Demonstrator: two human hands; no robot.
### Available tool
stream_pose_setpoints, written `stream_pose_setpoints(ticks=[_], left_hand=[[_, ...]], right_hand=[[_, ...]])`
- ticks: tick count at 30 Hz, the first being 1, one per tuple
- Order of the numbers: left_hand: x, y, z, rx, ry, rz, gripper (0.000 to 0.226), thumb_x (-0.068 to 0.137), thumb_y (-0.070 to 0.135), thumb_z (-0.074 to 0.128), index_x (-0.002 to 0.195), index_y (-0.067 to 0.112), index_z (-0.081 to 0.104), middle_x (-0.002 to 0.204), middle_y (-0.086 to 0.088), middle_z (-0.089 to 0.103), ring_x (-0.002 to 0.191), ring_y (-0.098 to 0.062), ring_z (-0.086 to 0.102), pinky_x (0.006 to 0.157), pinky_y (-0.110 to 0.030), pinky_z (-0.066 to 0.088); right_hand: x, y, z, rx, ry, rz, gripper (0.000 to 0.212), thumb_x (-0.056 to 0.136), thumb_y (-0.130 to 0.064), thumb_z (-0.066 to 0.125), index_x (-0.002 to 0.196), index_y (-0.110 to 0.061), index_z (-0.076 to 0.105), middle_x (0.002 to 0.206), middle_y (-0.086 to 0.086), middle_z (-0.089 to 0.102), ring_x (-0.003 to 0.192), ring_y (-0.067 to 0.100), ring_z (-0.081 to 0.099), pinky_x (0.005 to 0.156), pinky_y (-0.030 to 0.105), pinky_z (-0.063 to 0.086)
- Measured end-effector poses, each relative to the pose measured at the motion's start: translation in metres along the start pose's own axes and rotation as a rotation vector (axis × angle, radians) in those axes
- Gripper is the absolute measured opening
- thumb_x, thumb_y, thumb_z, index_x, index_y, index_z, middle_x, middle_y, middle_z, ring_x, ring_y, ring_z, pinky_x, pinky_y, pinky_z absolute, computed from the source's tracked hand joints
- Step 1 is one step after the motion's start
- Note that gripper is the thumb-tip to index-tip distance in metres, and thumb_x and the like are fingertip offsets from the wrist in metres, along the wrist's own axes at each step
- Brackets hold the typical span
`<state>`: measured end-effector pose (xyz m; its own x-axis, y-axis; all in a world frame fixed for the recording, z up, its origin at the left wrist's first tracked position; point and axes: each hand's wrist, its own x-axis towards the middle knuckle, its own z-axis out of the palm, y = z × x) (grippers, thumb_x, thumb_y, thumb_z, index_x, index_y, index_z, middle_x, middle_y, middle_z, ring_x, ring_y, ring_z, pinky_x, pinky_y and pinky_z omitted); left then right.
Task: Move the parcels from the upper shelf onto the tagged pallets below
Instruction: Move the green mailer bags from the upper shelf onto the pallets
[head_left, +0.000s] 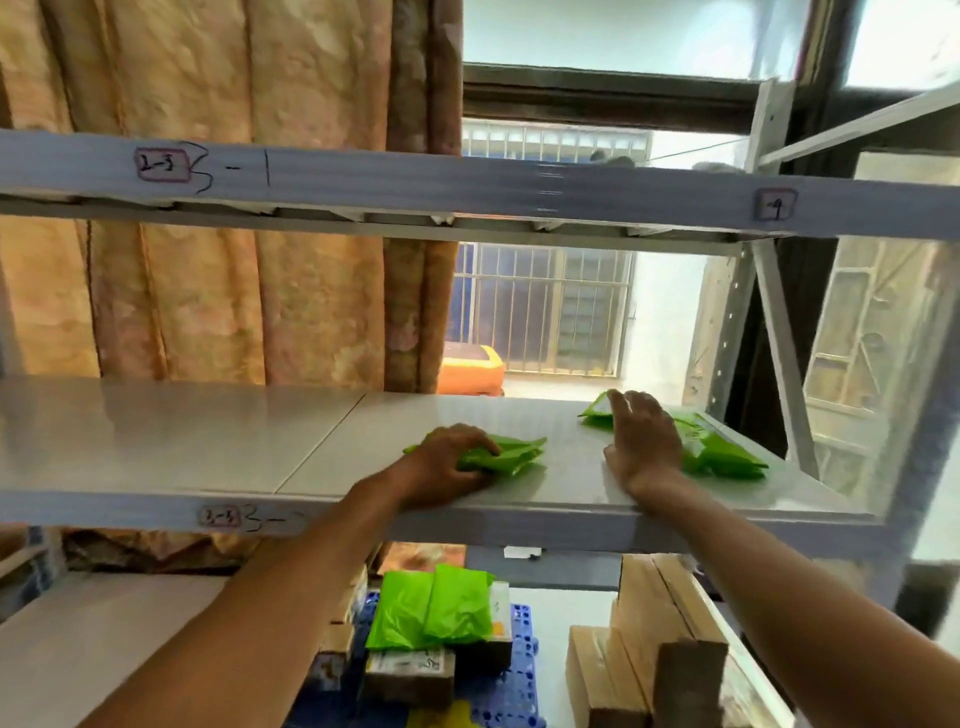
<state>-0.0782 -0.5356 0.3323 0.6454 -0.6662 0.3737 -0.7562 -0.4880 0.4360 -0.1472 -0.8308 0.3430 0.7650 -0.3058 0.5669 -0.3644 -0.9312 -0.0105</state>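
Two green plastic parcels lie on the white upper shelf (182, 436). My left hand (441, 465) is closed around the left green parcel (511, 456) near the shelf's front edge. My right hand (644, 439) lies flat, fingers spread, on the right green parcel (722, 452), which reaches toward the shelf's right end. Below the shelf, a blue pallet (519, 680) carries two more green parcels (436, 608) and several cardboard boxes (410, 675).
A higher shelf beam (467, 182) with handwritten labels crosses above. Wooden blocks (649, 639) stand at the lower right. A curtain (208, 286) hangs behind on the left, a barred window (545, 306) in the middle. The rack's upright (774, 332) bounds the right side.
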Motion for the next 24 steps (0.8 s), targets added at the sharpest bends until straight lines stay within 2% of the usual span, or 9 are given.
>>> stream_pose_setpoints(ticks=[5, 7, 10, 12, 14, 17, 19, 20, 24], left_hand=[[0.031, -0.001, 0.01, 0.127, -0.007, -0.229, 0.069, 0.073, 0.064, 0.067, 0.136, 0.038, 0.053, 0.143, 0.0, 0.055, 0.131, -0.028, 0.048, 0.114, -0.048, 0.035], [0.04, -0.004, 0.013, 0.115, 0.032, -0.253, 0.064, 0.083, 0.051, 0.068, 0.142, 0.033, 0.051, 0.146, -0.001, 0.053, 0.134, -0.029, 0.046, 0.115, -0.047, 0.035], [0.047, -0.012, 0.016, 0.093, 0.118, -0.237, 0.048, 0.093, 0.024, 0.063, 0.139, 0.032, 0.054, 0.139, -0.002, 0.059, 0.125, -0.027, 0.056, 0.108, -0.044, 0.045], [0.049, -0.016, 0.016, 0.075, 0.198, -0.226, 0.041, 0.096, 0.017, 0.057, 0.133, 0.034, 0.059, 0.13, -0.002, 0.067, 0.117, -0.026, 0.062, 0.101, -0.042, 0.05], [0.051, -0.018, 0.015, -0.043, 0.321, -0.254, 0.032, 0.098, 0.023, 0.058, 0.129, 0.028, 0.064, 0.123, -0.005, 0.072, 0.111, -0.028, 0.065, 0.096, -0.041, 0.051], [0.049, -0.023, 0.009, -0.428, 0.48, -0.331, 0.026, 0.098, 0.032, 0.066, 0.12, 0.019, 0.069, 0.116, -0.007, 0.074, 0.108, -0.028, 0.068, 0.096, -0.042, 0.054], [0.046, -0.024, 0.006, -0.573, 0.561, -0.34, 0.02, 0.098, 0.03, 0.067, 0.117, 0.023, 0.067, 0.116, -0.004, 0.072, 0.108, -0.025, 0.068, 0.094, -0.036, 0.054], [0.045, -0.024, 0.005, -0.581, 0.579, -0.348, 0.02, 0.098, 0.029, 0.067, 0.118, 0.024, 0.066, 0.117, -0.004, 0.071, 0.107, -0.024, 0.067, 0.091, -0.032, 0.051], [0.047, -0.022, 0.008, -0.574, 0.494, -0.386, 0.033, 0.099, 0.033, 0.065, 0.128, 0.016, 0.067, 0.123, -0.004, 0.071, 0.11, -0.023, 0.066, 0.097, -0.034, 0.052]], right_hand=[[0.034, -0.003, 0.021, -0.119, -0.191, 0.105, 0.07, 0.102, -0.004, 0.038, 0.165, -0.02, 0.01, 0.172, 0.017, 0.005, 0.16, 0.037, 0.003, 0.128, 0.051, 0.015], [0.045, -0.009, 0.026, -0.14, -0.273, 0.206, 0.059, 0.105, -0.014, 0.032, 0.162, -0.02, 0.019, 0.169, 0.018, 0.019, 0.157, 0.039, 0.016, 0.124, 0.056, 0.019], [0.055, -0.015, 0.035, -0.168, -0.308, 0.238, 0.039, 0.099, -0.019, 0.042, 0.134, -0.022, 0.059, 0.138, 0.006, 0.062, 0.135, 0.029, 0.05, 0.117, 0.055, 0.027], [0.056, -0.016, 0.04, -0.188, -0.303, 0.249, 0.03, 0.095, -0.018, 0.049, 0.119, -0.022, 0.068, 0.123, 0.002, 0.069, 0.129, 0.025, 0.054, 0.116, 0.056, 0.025], [0.055, -0.012, 0.041, -0.194, -0.308, 0.271, 0.031, 0.093, -0.019, 0.05, 0.118, -0.022, 0.068, 0.124, 0.002, 0.068, 0.133, 0.026, 0.048, 0.114, 0.056, 0.025], [0.056, -0.008, 0.04, -0.259, -0.315, 0.257, 0.044, 0.098, -0.025, 0.038, 0.137, -0.024, 0.061, 0.151, 0.009, 0.044, 0.144, 0.032, 0.028, 0.118, 0.059, 0.018], [0.059, -0.009, 0.039, -0.267, -0.32, 0.201, 0.052, 0.102, -0.028, 0.031, 0.148, -0.022, 0.052, 0.166, 0.008, 0.026, 0.156, 0.037, 0.008, 0.118, 0.071, -0.007], [0.06, -0.01, 0.039, -0.262, -0.334, 0.172, 0.054, 0.102, -0.03, 0.027, 0.15, -0.02, 0.05, 0.166, 0.007, 0.03, 0.158, 0.036, 0.007, 0.112, 0.075, -0.018], [0.06, -0.004, 0.042, -0.091, -0.331, 0.148, 0.054, 0.099, -0.034, 0.024, 0.144, -0.019, 0.05, 0.124, 0.007, 0.072, 0.131, 0.03, 0.058, 0.115, 0.071, -0.021]])
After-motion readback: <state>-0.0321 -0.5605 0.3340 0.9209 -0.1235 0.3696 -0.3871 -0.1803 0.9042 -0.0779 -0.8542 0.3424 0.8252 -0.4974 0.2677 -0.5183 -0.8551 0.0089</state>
